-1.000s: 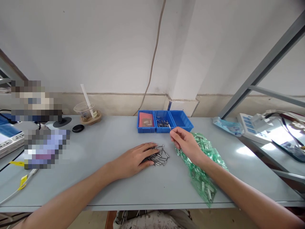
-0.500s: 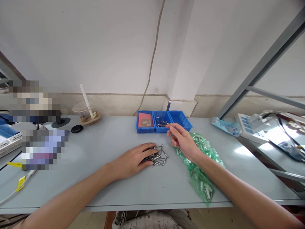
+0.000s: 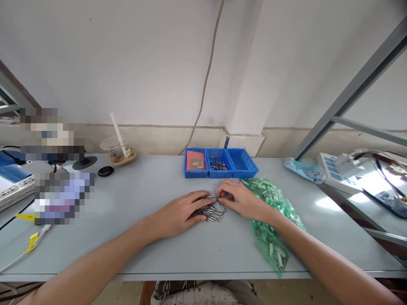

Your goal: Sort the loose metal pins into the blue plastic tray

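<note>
On the grey table lies a pile of small, slim metal screw-like pins (image 3: 211,212). My left hand (image 3: 179,214) rests palm down over the pile's left side, fingers spread and partly covering it. At the pile's far right edge my right hand (image 3: 237,197) has thumb and fingers pinched together on a metal pin (image 3: 216,198). Behind the hands stands a row of blue bins. The middle bin (image 3: 219,174) holds more of these pins; the left bin (image 3: 196,174) contains a pink card and small pale pieces. Nothing shows inside the right bin (image 3: 244,174).
Green plastic bags (image 3: 270,250) of small parts lie under and beside my right forearm. Toward the back left are a lidded cup (image 3: 118,146) with a straw and a black round object (image 3: 105,171). A power strip (image 3: 337,171) sits at right, near a blue packet (image 3: 305,169).
My right hand has come down from in front of the bins to the pile and closed its fingers there. My left hand stays on the pile.
</note>
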Tool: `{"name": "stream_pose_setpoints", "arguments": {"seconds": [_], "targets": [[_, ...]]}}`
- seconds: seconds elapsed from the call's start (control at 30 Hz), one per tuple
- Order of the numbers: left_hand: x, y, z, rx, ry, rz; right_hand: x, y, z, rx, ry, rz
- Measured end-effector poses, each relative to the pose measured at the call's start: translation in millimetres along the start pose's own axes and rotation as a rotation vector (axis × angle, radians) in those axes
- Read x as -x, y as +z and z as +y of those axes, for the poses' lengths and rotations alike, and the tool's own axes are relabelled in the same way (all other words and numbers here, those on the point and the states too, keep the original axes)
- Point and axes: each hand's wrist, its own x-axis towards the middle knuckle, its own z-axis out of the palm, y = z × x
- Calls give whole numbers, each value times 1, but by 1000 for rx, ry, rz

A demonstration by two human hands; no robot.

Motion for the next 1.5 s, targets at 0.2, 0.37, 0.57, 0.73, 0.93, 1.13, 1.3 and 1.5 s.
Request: {"name": "stream_pose_setpoints", "arguments": {"seconds": [0.2, 0.37, 0.57, 0.73, 0.93, 1.13, 1.3, 1.5], "targets": [[1, 1, -1, -4, -12, -8, 1, 2, 3, 18, 18, 21], [1, 0, -1, -5, -16, -20, 2, 0, 0, -90, 94, 100], [1, 0, -1, -3, -13, -16, 0, 0, -3, -280, 180, 201], [1, 0, 0, 1, -17, -20, -1, 1, 1, -362, 225, 210], [0, -1, 0, -10, -31, -39, -3, 0, -2, -514, 265, 246], [1, 0, 0, -19, -27, -37, -3, -2, -3, -540, 231, 282], [2, 1, -2, -20, -28, -36, -3, -2, 0, -576, 262, 298], [1, 1, -3, -7, -9, -4, -2, -1, 1, -643, 289, 297]]}}
